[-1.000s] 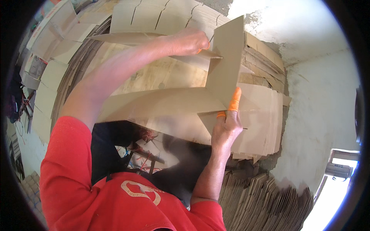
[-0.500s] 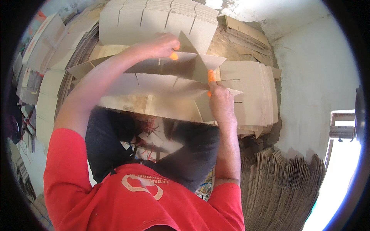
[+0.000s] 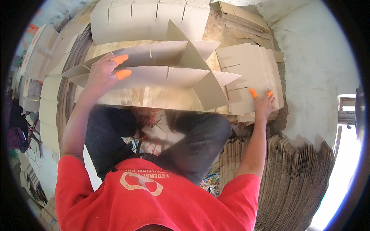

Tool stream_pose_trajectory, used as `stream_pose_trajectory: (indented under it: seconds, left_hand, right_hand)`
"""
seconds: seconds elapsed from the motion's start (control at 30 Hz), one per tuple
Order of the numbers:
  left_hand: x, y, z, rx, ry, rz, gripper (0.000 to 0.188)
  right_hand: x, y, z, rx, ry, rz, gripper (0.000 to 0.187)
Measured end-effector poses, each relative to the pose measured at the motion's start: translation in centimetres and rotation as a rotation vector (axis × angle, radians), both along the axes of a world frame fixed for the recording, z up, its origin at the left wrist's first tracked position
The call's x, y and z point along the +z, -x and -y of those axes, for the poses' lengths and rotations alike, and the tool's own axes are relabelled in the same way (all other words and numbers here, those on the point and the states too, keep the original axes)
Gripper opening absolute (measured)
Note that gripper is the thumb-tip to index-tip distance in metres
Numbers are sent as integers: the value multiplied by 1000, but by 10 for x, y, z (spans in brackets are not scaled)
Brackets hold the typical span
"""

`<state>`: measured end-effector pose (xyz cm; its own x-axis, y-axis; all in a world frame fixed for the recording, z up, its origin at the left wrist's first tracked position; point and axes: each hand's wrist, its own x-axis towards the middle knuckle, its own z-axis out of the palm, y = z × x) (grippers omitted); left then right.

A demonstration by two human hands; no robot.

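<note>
Two long slotted cardboard strips [image 3: 181, 74] stand on edge side by side on a wooden board. One shorter cardboard divider [image 3: 210, 92] crosses both near their right end, set into the slots. My left hand [image 3: 101, 74], with orange finger covers on two fingers, is at the left part of the strips. Its fingers are apart, on either side of the near strip's top edge. My right hand [image 3: 264, 104], also with orange-covered fingertips, lies with fingers spread on the right part of a stack of slotted cardboard pieces [image 3: 241, 73].
Behind the strips stands a stack of larger slotted cardboard sheets [image 3: 142, 23]. The wooden board [image 3: 150, 98] lies just beyond my knees. More flat cardboard [image 3: 246, 17] is at the far right, and a dense row of cardboard [image 3: 289, 184] stands at the lower right by the wall.
My right hand has let go of the crossing divider and moved right to the stack. My left hand has moved left and nearer along the strips. The divider stays standing across them.
</note>
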<state>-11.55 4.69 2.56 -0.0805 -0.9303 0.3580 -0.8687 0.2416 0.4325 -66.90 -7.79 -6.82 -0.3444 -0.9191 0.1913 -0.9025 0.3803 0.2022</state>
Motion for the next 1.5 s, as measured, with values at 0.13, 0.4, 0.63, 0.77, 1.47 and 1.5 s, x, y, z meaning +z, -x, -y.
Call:
stream_pose_trajectory:
  seconds: [0.13,0.4,0.63,0.77,1.47,1.5]
  left_hand:
    - [-13,-16,-8,62,20,43,37]
    - [-16,-5,-9,9,81,-32,36]
    - [-22,14,-3,-66,188,194,35]
    - [-40,16,5,-128,38,60,23]
    - [-41,23,-6,-125,16,52,16]
    - [-41,23,-4,-124,18,58,16]
  right_hand:
    - [16,20,7,91,42,49,84]
    - [56,46,18,239,339,344,38]
    - [187,-98,-21,648,597,1094,44]
    - [223,-149,-48,881,448,581,51]
    - [218,-230,-80,921,214,797,52]
    - [217,-230,-79,931,219,802,51]
